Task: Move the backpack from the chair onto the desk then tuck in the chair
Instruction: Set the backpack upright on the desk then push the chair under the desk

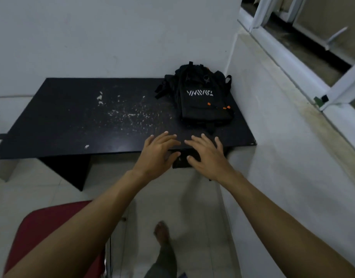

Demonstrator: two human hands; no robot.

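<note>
The black backpack point(202, 95), with white lettering and small orange tabs, lies on the far right corner of the black desk point(76, 121), against the wall. Both my hands hover over the desk's front right edge, just short of the backpack. My left hand point(157, 155) is open, fingers spread, holding nothing. My right hand point(207, 155) is likewise open and apart from the backpack. The red chair seat point(44, 233) shows at the bottom left, pulled out from the desk, partly hidden by my left forearm.
White walls close in behind the desk and along its right side, with a window frame point(305, 49) above on the right. Pale tiled floor point(192, 207) lies between chair and desk. My foot point(162, 233) stands on it near the chair's metal leg.
</note>
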